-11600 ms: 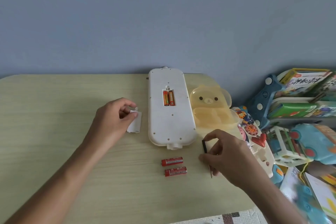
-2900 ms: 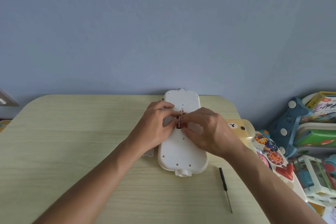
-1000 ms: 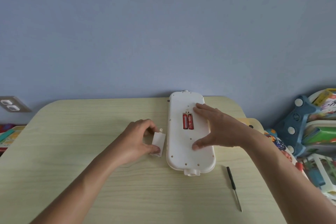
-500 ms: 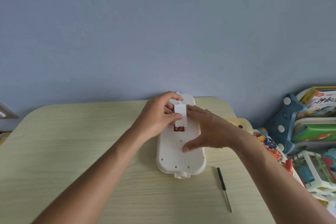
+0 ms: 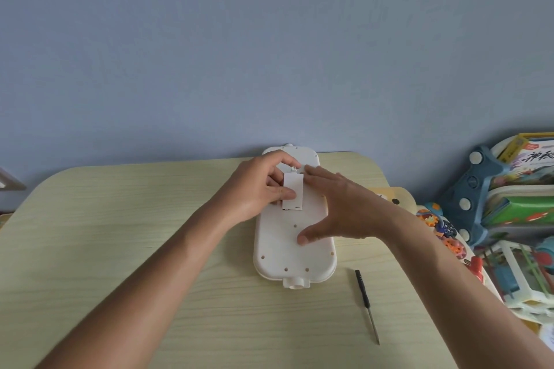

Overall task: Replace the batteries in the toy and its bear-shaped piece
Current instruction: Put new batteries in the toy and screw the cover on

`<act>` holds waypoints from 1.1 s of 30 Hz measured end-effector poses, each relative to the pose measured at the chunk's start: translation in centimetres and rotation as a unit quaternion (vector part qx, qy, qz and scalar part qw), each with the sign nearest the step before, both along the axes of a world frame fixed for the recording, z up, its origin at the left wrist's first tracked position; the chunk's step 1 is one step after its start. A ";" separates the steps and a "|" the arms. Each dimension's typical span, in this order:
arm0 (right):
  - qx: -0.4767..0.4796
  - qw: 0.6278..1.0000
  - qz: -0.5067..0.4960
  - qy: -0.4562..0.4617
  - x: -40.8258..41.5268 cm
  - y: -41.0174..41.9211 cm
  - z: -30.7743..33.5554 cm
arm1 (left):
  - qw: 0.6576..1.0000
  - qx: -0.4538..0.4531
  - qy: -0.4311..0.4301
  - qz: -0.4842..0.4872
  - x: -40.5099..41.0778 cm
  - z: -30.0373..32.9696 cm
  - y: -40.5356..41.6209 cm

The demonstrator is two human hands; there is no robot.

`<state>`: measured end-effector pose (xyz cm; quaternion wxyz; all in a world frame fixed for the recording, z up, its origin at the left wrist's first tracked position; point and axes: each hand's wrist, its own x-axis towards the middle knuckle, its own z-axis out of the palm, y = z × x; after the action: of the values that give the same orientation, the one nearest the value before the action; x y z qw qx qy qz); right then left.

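The white toy (image 5: 281, 252) lies face down on the wooden table (image 5: 105, 234), its long side running away from me. My left hand (image 5: 257, 189) pinches the small white battery cover (image 5: 293, 191) and holds it flat over the battery compartment, which it hides along with the batteries. My right hand (image 5: 341, 207) lies spread on the toy's back, fingers beside the cover and thumb lower down. The yellow bear-shaped piece (image 5: 392, 198) peeks out behind my right wrist.
A small black-handled screwdriver (image 5: 366, 304) lies on the table right of the toy. Off the table's right edge stand a pile of colourful toys (image 5: 449, 237), a blue toy rack (image 5: 473, 189) and picture books (image 5: 527, 159). A blue wall rises behind.
My left hand picked the cover up from the table left of the toy and has brought it down over the red batteries. My right hand stayed on the toy.
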<state>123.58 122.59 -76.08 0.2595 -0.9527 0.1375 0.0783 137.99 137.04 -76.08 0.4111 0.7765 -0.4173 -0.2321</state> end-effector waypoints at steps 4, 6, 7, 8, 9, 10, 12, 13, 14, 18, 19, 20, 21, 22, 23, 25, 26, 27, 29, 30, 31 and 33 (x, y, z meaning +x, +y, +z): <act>-0.004 1.000 0.001 0.001 0.0 0.1 0.1 | 0.999 0.013 -0.044 0.015 -0.3 -0.3 0.2; -0.010 1.000 -0.001 0.004 0.0 0.3 0.3 | 0.997 0.022 -0.064 0.021 -0.3 -0.3 0.3; -0.011 1.000 -0.003 0.006 -0.1 0.4 0.5 | 0.997 0.024 -0.070 0.023 -0.3 -0.2 0.3; -0.011 1.000 -0.003 0.007 -0.1 0.4 0.6 | 0.997 0.025 -0.074 0.023 -0.3 -0.2 0.3; -0.012 1.000 -0.003 0.009 -0.1 0.5 0.7 | 0.996 0.027 -0.078 0.023 -0.3 -0.2 0.4; -0.013 1.000 -0.003 0.010 -0.1 0.5 0.7 | 0.996 0.027 -0.082 0.022 -0.4 -0.2 0.4; -0.012 1.000 -0.005 0.013 -0.2 0.5 0.7 | 0.995 0.024 -0.093 0.023 -0.5 -0.3 0.3; -0.010 1.000 -0.006 0.014 -0.2 0.5 0.7 | 0.994 0.023 -0.103 0.023 -0.5 -0.3 0.3; -0.008 1.000 -0.008 0.015 -0.2 0.5 0.7 | 0.993 0.023 -0.115 0.022 -0.5 -0.3 0.3; -0.013 1.000 -0.006 0.017 -0.2 0.6 0.9 | 0.987 0.024 -0.156 0.008 -0.6 -0.4 0.3; -0.014 1.000 -0.005 0.015 -0.2 0.6 0.9 | 0.986 0.024 -0.166 0.007 -0.7 -0.5 0.3; -0.014 1.000 -0.006 0.015 -0.2 0.6 0.9 | 0.984 0.024 -0.175 0.008 -0.8 -0.6 0.4; -0.014 1.000 -0.008 0.015 -0.3 0.6 0.9 | 0.983 0.025 -0.184 0.011 -0.9 -0.8 0.4; -0.013 1.000 -0.009 0.015 -0.3 0.6 0.9 | 0.981 0.028 -0.193 0.014 -0.9 -1.0 0.5; -0.012 1.000 -0.009 0.015 -0.3 0.6 0.8 | 0.979 0.032 -0.202 0.017 -1.0 -1.2 0.6; -0.015 1.000 -0.007 0.014 -0.2 0.5 0.7 | 0.974 0.032 -0.224 0.023 -1.0 -1.6 0.9; -0.015 1.000 -0.007 0.013 -0.2 0.5 0.7 | 0.971 0.027 -0.238 0.025 -1.1 -1.7 1.0; -0.014 1.000 -0.008 0.014 -0.2 0.5 0.7 | 0.967 0.021 -0.253 0.025 -1.1 -1.8 1.2; -0.012 1.000 -0.012 0.012 -0.2 0.4 0.5 | 0.960 0.007 -0.278 0.027 -1.2 -2.0 1.5; -0.011 1.000 -0.014 0.011 -0.3 0.4 0.6 | 0.957 0.002 -0.287 0.029 -1.2 -2.0 1.5; -0.012 1.000 -0.014 0.010 -0.3 0.4 0.5 | 0.955 0.001 -0.295 0.034 -1.3 -2.1 1.6; -0.014 1.000 -0.012 0.009 -0.2 0.4 0.4 | 0.952 0.005 -0.304 0.041 -1.4 -2.1 1.6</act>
<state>123.35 122.96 -75.70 0.2455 -0.9539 0.1523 0.0813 136.57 138.59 -78.22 0.2706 0.8286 -0.4892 0.0296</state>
